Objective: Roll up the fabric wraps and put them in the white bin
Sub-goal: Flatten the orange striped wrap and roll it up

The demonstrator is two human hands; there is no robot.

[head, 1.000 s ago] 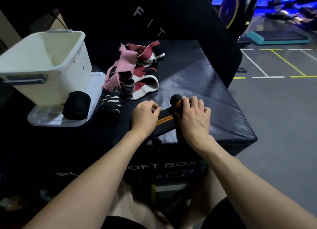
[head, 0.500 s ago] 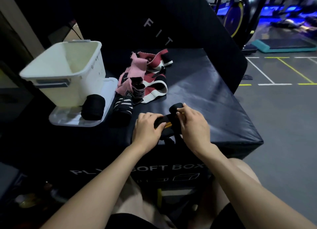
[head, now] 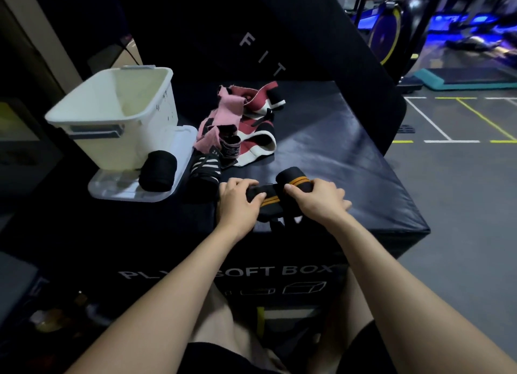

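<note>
A black wrap with orange stripes [head: 291, 181] lies at the near edge of the black soft box [head: 335, 155], partly rolled at its right end. My right hand [head: 319, 198] grips the rolled end; my left hand [head: 237, 200] pinches the flat part of the strip. The white bin [head: 112, 116] stands at the back left on its clear lid [head: 131, 189]. A rolled black wrap [head: 158, 170] rests on that lid. A black-and-white striped wrap [head: 205, 168] lies beside it. A loose pile of pink, red and white wraps [head: 243, 121] sits behind my hands.
A black padded panel marked "FIT" [head: 263, 57] leans behind the box. To the right the grey gym floor [head: 461, 191] has white and yellow lines, with a teal step platform [head: 461, 79] and machines farther back. My knees are below the box's front.
The camera view shifted, so the bin and pile sit further right in the frame. The roll under my right hand has grown thicker, and my left hand now pinches the strip closer to it.
</note>
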